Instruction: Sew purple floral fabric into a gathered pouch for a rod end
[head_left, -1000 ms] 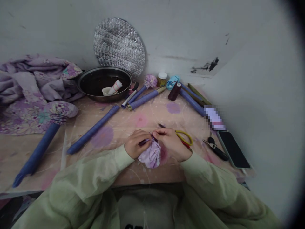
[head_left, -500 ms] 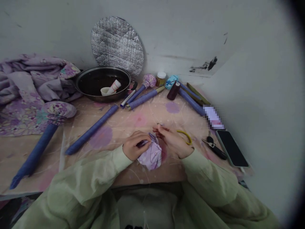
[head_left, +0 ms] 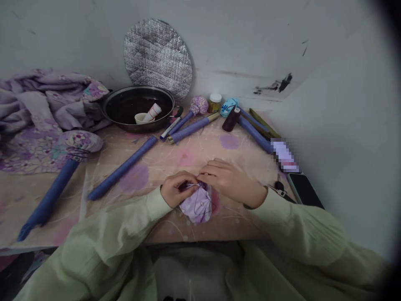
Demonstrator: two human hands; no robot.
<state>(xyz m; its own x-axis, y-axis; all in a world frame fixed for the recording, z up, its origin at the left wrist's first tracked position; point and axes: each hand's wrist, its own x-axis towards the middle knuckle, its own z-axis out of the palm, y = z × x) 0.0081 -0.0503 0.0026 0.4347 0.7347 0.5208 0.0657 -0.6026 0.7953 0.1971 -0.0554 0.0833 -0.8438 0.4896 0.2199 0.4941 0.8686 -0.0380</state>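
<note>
A small lilac cloth pouch (head_left: 197,205) with a gathered top lies at the table's front. My left hand (head_left: 176,189) pinches its gathered edge between thumb and fingers. Thin dark thread (head_left: 205,200) loops loosely over the cloth. My right hand (head_left: 230,180) reaches in from the right, its fingertips closed together at the gathered top, touching or almost touching the left fingers. Whatever those right fingertips pinch is too small or hidden to make out.
Blue-wrapped sticks (head_left: 123,168) lie about, one with a floral cloth head (head_left: 80,142). Behind stand a dark pan (head_left: 108,115), a jar (head_left: 214,103) and a thread spool (head_left: 231,120). Floral fabric (head_left: 37,108) is heaped left. Keys (head_left: 278,184) and a phone (head_left: 305,191) lie right.
My right hand has come left and down onto the pouch's gathered top, from just apart on its right. The yellow ring-like handle is now hidden behind it. My left hand keeps its hold.
</note>
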